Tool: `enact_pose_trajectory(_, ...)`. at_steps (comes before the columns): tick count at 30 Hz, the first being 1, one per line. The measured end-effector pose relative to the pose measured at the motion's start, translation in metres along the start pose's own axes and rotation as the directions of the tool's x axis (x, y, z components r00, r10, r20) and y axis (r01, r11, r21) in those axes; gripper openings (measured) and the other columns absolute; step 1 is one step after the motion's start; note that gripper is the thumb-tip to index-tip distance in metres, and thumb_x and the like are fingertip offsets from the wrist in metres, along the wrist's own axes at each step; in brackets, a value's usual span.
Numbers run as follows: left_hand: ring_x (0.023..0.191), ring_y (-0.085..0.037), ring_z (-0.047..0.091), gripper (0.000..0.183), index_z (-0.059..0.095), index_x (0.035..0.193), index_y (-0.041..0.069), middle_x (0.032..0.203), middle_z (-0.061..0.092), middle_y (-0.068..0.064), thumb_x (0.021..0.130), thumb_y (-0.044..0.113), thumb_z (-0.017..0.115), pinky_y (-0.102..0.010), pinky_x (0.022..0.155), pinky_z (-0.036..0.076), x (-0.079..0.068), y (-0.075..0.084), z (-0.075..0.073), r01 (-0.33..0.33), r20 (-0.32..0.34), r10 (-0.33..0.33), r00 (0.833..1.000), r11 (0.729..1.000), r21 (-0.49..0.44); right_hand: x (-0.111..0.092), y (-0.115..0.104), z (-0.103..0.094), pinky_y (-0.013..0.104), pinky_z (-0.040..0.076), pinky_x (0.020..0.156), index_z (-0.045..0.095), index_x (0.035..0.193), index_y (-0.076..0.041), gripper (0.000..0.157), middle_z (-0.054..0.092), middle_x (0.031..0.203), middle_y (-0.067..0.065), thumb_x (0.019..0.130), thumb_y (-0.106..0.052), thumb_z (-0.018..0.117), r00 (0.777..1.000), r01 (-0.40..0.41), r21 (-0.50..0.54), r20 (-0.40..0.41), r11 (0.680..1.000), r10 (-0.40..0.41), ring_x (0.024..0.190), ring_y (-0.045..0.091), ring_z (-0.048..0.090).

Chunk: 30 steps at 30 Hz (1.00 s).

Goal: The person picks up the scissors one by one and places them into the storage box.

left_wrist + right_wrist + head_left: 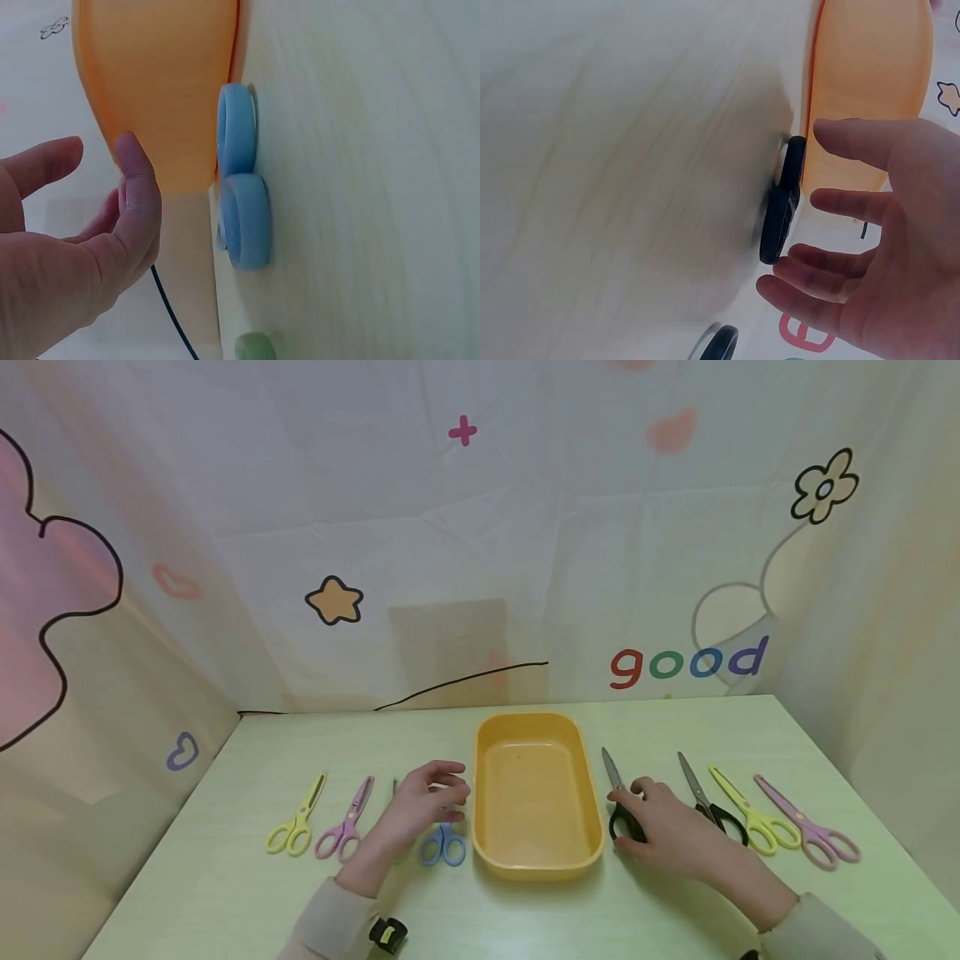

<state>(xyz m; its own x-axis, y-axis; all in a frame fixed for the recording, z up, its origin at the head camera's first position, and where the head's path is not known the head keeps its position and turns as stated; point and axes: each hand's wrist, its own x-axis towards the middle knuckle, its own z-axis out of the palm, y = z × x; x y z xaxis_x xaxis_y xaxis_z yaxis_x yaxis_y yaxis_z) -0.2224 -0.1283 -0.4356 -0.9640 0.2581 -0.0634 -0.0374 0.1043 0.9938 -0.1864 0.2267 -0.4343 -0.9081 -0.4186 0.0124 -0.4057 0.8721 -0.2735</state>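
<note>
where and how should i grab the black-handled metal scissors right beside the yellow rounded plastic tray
Best by the black looped handles, probably from above and the right: the scissors lie flat, handles nearest, grey blades pointing away, while the tray stands close on the left.

- Tray (538,870) walls block a low path between left hand (423,800) and right hand (671,828); above, its top is open.
- Blue scissors (444,837) and left black scissors (633,828) narrow the strips beside the tray.
- Near side of the tray, the surface (540,922) leaves room to pass.
</note>
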Motion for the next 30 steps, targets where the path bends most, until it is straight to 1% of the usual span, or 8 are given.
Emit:
enact_pose_trajectory(4, 0.093, -0.026, 0.065, 0.045, 0.051, 0.137, -0.012, 0.113, 0.057, -0.019, 0.098, 0.003, 0.066, -0.04, 0.08, 0.061, 0.0014, 0.0009, 0.0038, 0.003, 0.031, -0.003, 1.0, 1.0, -0.001, 0.0009, -0.0007, -0.0008, 0.049, 0.055, 0.08, 0.063, 0.133, -0.009, 0.051, 0.054, 0.119, 0.02, 0.089, -0.029, 0.081, 1.0, 0.002, 0.003, 0.02, 1.0, -0.002, 0.1, 0.032, 0.055)
enact_pose_trajectory(7, 0.091, -0.023, 0.064, 0.045, 0.051, 0.137, -0.011, 0.114, 0.056, -0.019, 0.097, 0.001, 0.066, -0.039, 0.08, 0.061, 0.0019, 0.0003, 0.0051, 0.007, 0.043, -0.007, 0.999, 1.0, 0.013, 0.0021, -0.0011, -0.0009, 0.046, 0.054, 0.076, 0.063, 0.132, -0.01, 0.05, 0.054, 0.114, 0.016, 0.089, -0.03, 0.081, 0.999, -0.002, 0.007, 0.04, 1.0, 0.002, 0.096, 0.03, 0.053)
enact_pose_trajectory(10, 0.092, -0.024, 0.064, 0.046, 0.05, 0.138, -0.011, 0.115, 0.056, -0.02, 0.096, -0.001, 0.066, -0.038, 0.079, 0.061, 0.0022, -0.0007, 0.0064, 0.013, 0.05, -0.014, 0.999, 1.0, 0.013, 0.0029, -0.0008, 0.0, 0.043, 0.052, 0.071, 0.064, 0.129, -0.011, 0.049, 0.052, 0.107, 0.012, 0.088, -0.03, 0.082, 0.998, -0.012, 0.0, 0.054, 1.0, 0.012, 0.091, 0.026, 0.05)
enact_pose_trajectory(14, 0.096, -0.031, 0.066, 0.047, 0.049, 0.139, -0.013, 0.116, 0.056, -0.022, 0.095, -0.003, 0.065, -0.038, 0.08, 0.061, 0.0027, -0.0009, 0.0079, 0.02, 0.055, -0.019, 0.998, 1.0, -0.005, 0.0031, -0.0002, 0.0006, 0.04, 0.049, 0.068, 0.064, 0.126, -0.012, 0.048, 0.05, 0.101, 0.01, 0.086, -0.031, 0.084, 0.998, -0.026, -0.004, 0.064, 1.0, 0.026, 0.086, 0.023, 0.048)
enact_pose_trajectory(17, 0.097, -0.033, 0.066, 0.047, 0.049, 0.138, -0.014, 0.115, 0.056, -0.022, 0.095, -0.005, 0.065, -0.038, 0.081, 0.06, 0.0033, -0.0005, 0.0084, 0.023, 0.059, -0.022, 0.998, 1.0, -0.018, 0.0031, -0.0005, 0.0003, 0.041, 0.05, 0.069, 0.064, 0.127, -0.012, 0.051, 0.05, 0.1, 0.01, 0.084, -0.03, 0.086, 0.996, -0.042, 0.004, 0.079, 0.999, 0.041, 0.086, 0.024, 0.048)
enact_pose_trajectory(19, 0.095, -0.032, 0.066, 0.047, 0.049, 0.138, -0.014, 0.115, 0.056, -0.022, 0.095, -0.006, 0.064, -0.038, 0.081, 0.06, 0.0041, -0.0003, 0.0084, 0.025, 0.064, -0.023, 0.998, 0.999, -0.027, 0.0032, -0.0014, -0.0003, 0.043, 0.051, 0.071, 0.064, 0.128, -0.012, 0.052, 0.051, 0.1, 0.011, 0.084, -0.029, 0.086, 0.995, -0.052, 0.011, 0.089, 0.999, 0.051, 0.087, 0.025, 0.049)
enact_pose_trajectory(26, 0.09, -0.027, 0.067, 0.05, 0.047, 0.14, -0.015, 0.116, 0.055, -0.025, 0.093, -0.007, 0.064, -0.037, 0.08, 0.061, 0.0061, 0.0006, 0.0079, 0.031, 0.079, -0.027, 0.996, 0.998, -0.046, 0.005, -0.0039, -0.0016, 0.046, 0.051, 0.072, 0.067, 0.124, -0.014, 0.046, 0.051, 0.1, 0.013, 0.084, -0.025, 0.085, 0.993, -0.065, 0.026, 0.099, 0.998, 0.062, 0.089, 0.028, 0.05)
enact_pose_trajectory(30, 0.088, -0.026, 0.067, 0.054, 0.046, 0.141, -0.015, 0.118, 0.054, -0.027, 0.091, -0.008, 0.065, -0.038, 0.079, 0.061, 0.0067, 0.0005, 0.0078, 0.038, 0.083, -0.034, 0.996, 0.998, -0.054, 0.0066, -0.0045, -0.0017, 0.046, 0.051, 0.071, 0.067, 0.118, -0.016, 0.04, 0.051, 0.098, 0.012, 0.083, -0.023, 0.085, 0.992, -0.077, 0.048, 0.099, 0.996, 0.072, 0.088, 0.028, 0.05)
